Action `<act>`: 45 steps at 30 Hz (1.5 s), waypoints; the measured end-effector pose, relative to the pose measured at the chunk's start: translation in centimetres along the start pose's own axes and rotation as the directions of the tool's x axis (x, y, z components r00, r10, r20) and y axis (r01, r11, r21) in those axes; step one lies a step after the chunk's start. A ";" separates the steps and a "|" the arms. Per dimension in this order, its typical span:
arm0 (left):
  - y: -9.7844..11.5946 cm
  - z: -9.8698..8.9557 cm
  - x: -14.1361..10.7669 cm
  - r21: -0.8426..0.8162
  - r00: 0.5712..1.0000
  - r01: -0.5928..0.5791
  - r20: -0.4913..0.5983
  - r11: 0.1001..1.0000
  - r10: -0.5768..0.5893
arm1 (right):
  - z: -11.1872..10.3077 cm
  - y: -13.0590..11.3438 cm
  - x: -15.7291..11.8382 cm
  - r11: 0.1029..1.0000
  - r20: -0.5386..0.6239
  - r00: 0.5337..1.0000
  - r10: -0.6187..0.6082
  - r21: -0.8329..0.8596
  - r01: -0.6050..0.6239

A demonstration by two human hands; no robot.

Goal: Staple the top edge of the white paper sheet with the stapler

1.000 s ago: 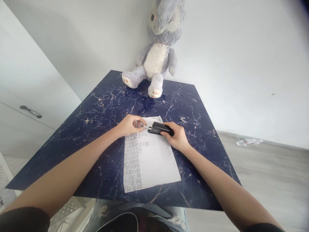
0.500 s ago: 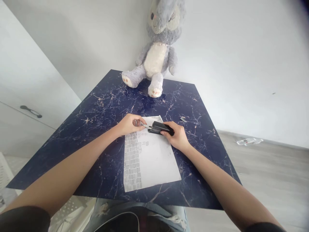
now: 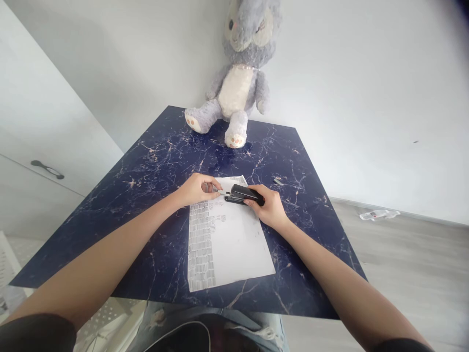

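My right hand [image 3: 268, 205] is wrapped round the rear of a black stapler [image 3: 245, 192], thumb on the near side and fingers over the far side. The stapler lies over a sheet of printed paper [image 3: 238, 249], its front end pointing left and its jaws slightly apart. At that front end my left hand [image 3: 201, 188] pinches a small, thin silvery piece [image 3: 222, 192] between thumb and fingertips. The piece reaches to the stapler's nose; whether it is a staple strip or part of the stapler I cannot tell.
All this is on a dark blue marbled table [image 3: 146, 161]. A grey plush toy [image 3: 238, 88] sits at its back against the wall. A small silvery piece [image 3: 277, 181] lies right of the stapler. Clear plastic packaging [image 3: 379, 215] is on the floor at right; a white cabinet [image 3: 40, 127] stands at left.
Both hands and the stapler stay almost where they were, with the same grips. Any shift of the silvery piece is too small to make out.
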State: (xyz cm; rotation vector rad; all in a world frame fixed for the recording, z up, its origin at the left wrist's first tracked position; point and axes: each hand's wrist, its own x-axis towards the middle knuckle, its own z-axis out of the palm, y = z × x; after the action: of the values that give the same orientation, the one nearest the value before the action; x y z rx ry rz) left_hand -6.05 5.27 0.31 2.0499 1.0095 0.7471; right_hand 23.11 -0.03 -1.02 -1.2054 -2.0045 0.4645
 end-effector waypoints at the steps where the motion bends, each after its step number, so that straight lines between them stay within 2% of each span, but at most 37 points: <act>1: 0.0 0.0 0.0 0.001 1.000 -0.002 -0.001 1.000 0.002 | 0.0 0.0 0.0 1.000 0.000 1.000 0.001 -0.001 -0.001; 10: -0.2 0.0 0.1 -0.006 0.999 0.013 0.031 1.000 -0.013 | 0.1 0.1 -0.1 1.000 -0.002 1.000 0.005 0.008 -0.005; 14: -0.2 -0.1 -0.1 -0.004 0.999 -0.026 0.025 1.000 0.026 | -0.2 0.2 -0.1 0.999 -0.026 0.999 0.037 0.031 -0.036; 18: -0.4 -0.4 -0.3 -0.073 0.994 -0.101 0.035 0.992 0.103 | -0.8 0.4 -0.1 0.994 -0.045 0.997 0.063 0.096 -0.058; 22: -0.8 -0.5 -0.4 -0.164 0.989 -0.082 0.111 0.983 0.101 | -1.2 0.3 -0.1 0.987 -0.008 0.999 0.042 0.157 -0.041; 26: -0.4 0.2 -0.3 -0.218 0.993 -0.021 0.112 0.976 0.046 | -1.1 -0.3 -0.2 0.969 0.043 0.998 -0.044 0.246 0.032; 29: 0.5 1.2 -0.3 -0.183 0.993 -0.064 0.084 0.981 0.081 | -0.9 -1.1 -0.2 0.951 0.102 0.986 -0.133 0.293 0.098; 33: 1.6 1.9 -0.5 -0.154 0.989 -0.121 0.062 0.981 0.132 | -0.5 -2.1 -0.3 0.941 0.114 0.978 -0.172 0.314 0.129; 38: 1.6 1.5 -0.4 -0.073 0.984 -0.142 0.094 0.987 0.149 | -0.1 -2.8 -0.3 0.943 0.108 0.973 -0.204 0.288 0.166; 40: 1.1 1.1 -0.3 -0.079 0.982 -0.149 0.109 0.986 0.157 | 0.3 -2.8 -0.4 0.949 0.099 0.980 -0.175 0.280 0.142; 43: 0.1 0.5 -0.1 -0.208 0.986 -0.138 0.059 0.968 0.153 | 0.8 -2.8 -0.8 0.964 0.100 0.992 -0.080 0.260 0.052; 45: -0.5 0.1 0.1 -0.343 0.989 -0.149 -0.072 0.927 0.132 | 1.0 -3.0 -0.9 0.971 0.134 0.988 -0.074 0.237 0.040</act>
State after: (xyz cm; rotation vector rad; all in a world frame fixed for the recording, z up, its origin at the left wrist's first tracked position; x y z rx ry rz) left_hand -6.16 5.57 -0.11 1.8133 0.6998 0.9784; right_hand 20.82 -2.22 -0.17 -0.9909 -2.0312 0.7532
